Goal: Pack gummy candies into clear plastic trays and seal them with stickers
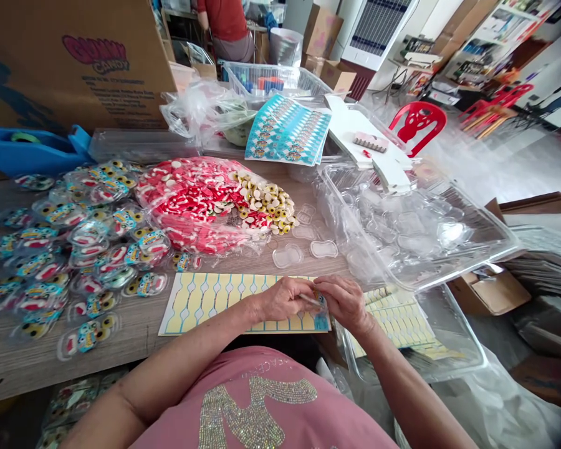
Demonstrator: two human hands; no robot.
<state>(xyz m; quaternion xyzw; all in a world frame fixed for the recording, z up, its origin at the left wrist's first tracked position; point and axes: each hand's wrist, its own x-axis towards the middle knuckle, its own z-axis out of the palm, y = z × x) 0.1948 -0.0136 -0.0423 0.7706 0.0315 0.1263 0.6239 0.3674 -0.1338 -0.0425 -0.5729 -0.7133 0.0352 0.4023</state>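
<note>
My left hand (285,299) and my right hand (346,303) meet over the right end of a yellow sticker backing sheet (215,299). Pinched between their fingers is a small clear plastic case (312,300), mostly covered by the fingers. The sheet has blue-edged outlines in a row, with a blue patch at its lower right corner. Just beyond the hands lie loose clear plastic cases (324,249). Behind the sheet, an opened plastic bag holds red-and-white and eyeball-shaped candies (266,202). Filled, labelled cases (93,243) are heaped to the left.
A clear tray (453,265) of empty cases stands at the right, above another bin (477,368) with yellow sheets. Blue label sheets (287,131) lie behind the candies. A blue tape dispenser (32,153) and a large carton (75,68) stand back left. A person (229,28) sits beyond.
</note>
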